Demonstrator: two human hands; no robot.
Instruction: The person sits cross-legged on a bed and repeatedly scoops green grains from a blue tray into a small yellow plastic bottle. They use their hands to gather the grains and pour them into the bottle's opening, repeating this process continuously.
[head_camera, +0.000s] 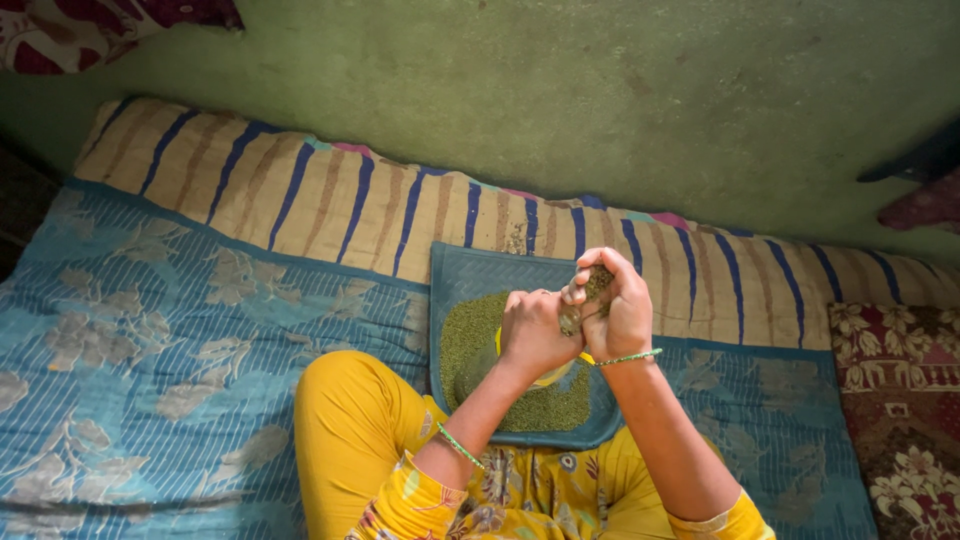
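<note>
Green grains (480, 335) fill the blue tray (470, 268); above that tray I see my right hand (615, 310) clamped on some grains, left hand (535, 330) curled shut beside it.

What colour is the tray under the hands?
The tray is teal blue, seen best in the head view.

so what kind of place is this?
Most likely a room in a home, with the person sitting on a bed or floor mattress: a blue floral quilt, a striped mattress against a worn green wall, and a tray of small green grains under both hands.
</note>
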